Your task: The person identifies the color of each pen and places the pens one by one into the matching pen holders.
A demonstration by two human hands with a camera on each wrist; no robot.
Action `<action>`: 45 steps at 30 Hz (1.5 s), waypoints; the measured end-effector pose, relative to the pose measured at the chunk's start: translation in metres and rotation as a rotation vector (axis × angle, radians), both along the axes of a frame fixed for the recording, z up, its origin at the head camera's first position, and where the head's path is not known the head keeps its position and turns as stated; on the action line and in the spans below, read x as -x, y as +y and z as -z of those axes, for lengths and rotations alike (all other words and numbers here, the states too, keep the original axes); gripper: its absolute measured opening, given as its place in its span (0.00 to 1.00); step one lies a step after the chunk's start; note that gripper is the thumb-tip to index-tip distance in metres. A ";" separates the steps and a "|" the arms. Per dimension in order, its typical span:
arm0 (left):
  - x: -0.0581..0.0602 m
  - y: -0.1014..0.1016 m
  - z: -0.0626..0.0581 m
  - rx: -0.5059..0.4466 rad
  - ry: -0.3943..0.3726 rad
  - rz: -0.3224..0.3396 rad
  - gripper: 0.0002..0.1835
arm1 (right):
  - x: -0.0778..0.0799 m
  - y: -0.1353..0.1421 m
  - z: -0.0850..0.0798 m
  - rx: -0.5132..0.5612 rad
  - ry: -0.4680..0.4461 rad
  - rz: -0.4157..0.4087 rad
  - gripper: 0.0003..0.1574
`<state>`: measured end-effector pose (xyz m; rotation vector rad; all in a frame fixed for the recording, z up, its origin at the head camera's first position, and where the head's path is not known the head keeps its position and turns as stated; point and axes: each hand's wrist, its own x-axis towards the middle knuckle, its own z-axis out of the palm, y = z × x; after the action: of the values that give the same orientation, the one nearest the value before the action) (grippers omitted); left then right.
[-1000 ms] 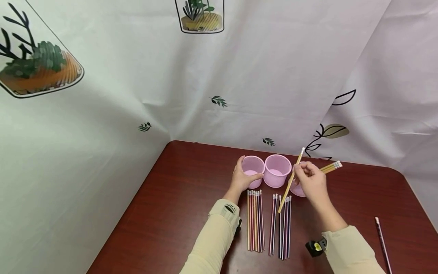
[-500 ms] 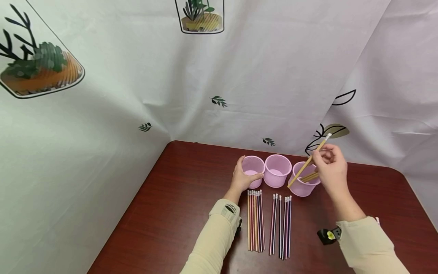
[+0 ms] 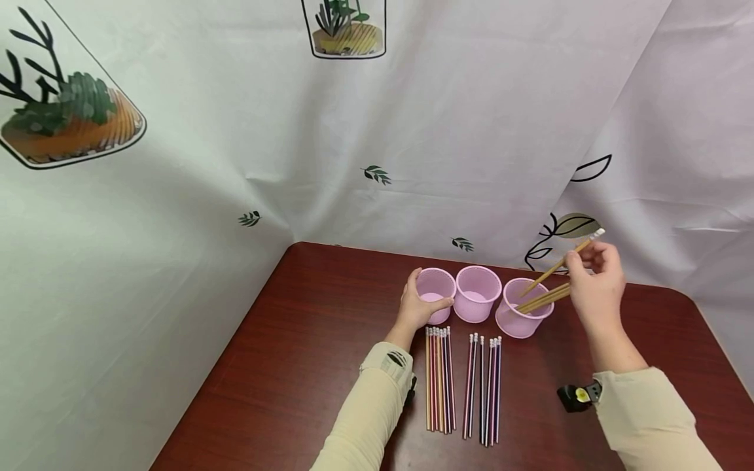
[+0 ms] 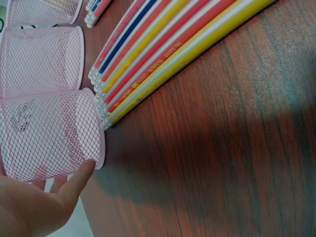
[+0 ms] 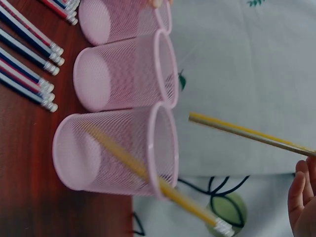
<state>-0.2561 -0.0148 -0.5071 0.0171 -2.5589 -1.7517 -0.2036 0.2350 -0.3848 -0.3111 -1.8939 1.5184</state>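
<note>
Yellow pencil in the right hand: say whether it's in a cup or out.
Out: in the right wrist view, the held pencil ends short of the nearest cup rim.

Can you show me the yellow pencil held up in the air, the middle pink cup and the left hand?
Held yellow pencil (image 5: 252, 134): right wrist view, middle of its shaft.
Middle pink cup (image 3: 474, 311): head view, front wall.
Left hand (image 3: 417, 307): head view, back of the hand.

Tilted yellow pencil (image 5: 247, 134), lower end apparently just above the rightmost pink cup (image 3: 520, 325)
</note>
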 end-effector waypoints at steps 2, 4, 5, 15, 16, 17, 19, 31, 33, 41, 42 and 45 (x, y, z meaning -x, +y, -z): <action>0.000 0.000 0.000 0.002 0.001 -0.002 0.52 | 0.000 0.004 0.004 0.007 -0.036 0.025 0.12; 0.000 0.000 0.000 0.004 -0.001 -0.003 0.52 | -0.001 0.008 0.009 0.028 -0.075 0.037 0.10; 0.000 0.000 0.000 0.004 -0.003 -0.003 0.52 | -0.002 0.009 0.012 0.031 -0.093 0.042 0.09; -0.001 0.000 -0.002 -0.003 0.000 0.002 0.52 | -0.010 0.015 0.039 0.174 -0.179 0.041 0.07; -0.001 0.000 -0.002 -0.004 0.000 0.002 0.52 | -0.011 0.015 0.042 0.172 -0.189 0.042 0.07; -0.001 0.000 -0.003 -0.003 0.000 0.002 0.52 | -0.012 0.015 0.045 0.174 -0.195 0.041 0.07; -0.001 -0.001 -0.003 -0.003 0.000 0.003 0.52 | -0.013 0.017 0.054 0.165 -0.220 0.045 0.06; -0.002 -0.001 -0.002 -0.005 -0.006 0.000 0.52 | 0.025 0.081 0.190 0.298 -0.105 0.047 0.21; -0.002 -0.001 -0.002 -0.009 -0.002 0.000 0.52 | 0.026 0.083 0.194 0.324 -0.111 0.049 0.21; -0.001 -0.002 -0.002 -0.010 0.001 0.001 0.52 | 0.026 0.080 0.190 0.365 -0.123 0.011 0.18; -0.001 -0.001 -0.002 -0.011 0.000 0.001 0.52 | 0.027 0.080 0.193 0.366 -0.118 0.028 0.20; -0.001 -0.001 -0.002 -0.012 -0.003 0.000 0.52 | 0.027 0.077 0.192 0.370 -0.121 0.033 0.21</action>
<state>-0.2550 -0.0162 -0.5053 0.0198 -2.5502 -1.7683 -0.2306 0.3119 -0.5770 -0.6084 -1.6783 1.8613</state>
